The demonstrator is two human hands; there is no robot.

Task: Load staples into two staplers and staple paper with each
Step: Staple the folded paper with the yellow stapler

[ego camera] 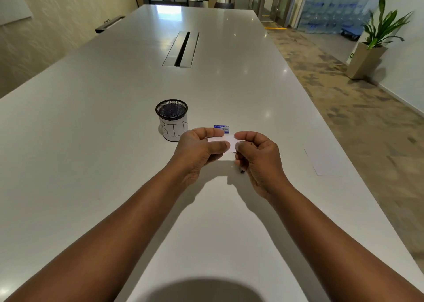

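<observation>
A small white paper slip [231,144] is held above the white table [114,122], between both hands. The left hand [199,149] pinches its left part with thumb over fingers; the right hand [257,157] pinches its right edge. Its long axis runs left to right. Just beyond lies a blue staple box [221,128]; a mesh cup labelled "BIN" [172,119] stands far-left.

A mesh bin [171,116] stands on the white table [91,118]; potted plant [376,40] right.

Left hand [199,149], right hand [257,157] (both pinching)
</observation>
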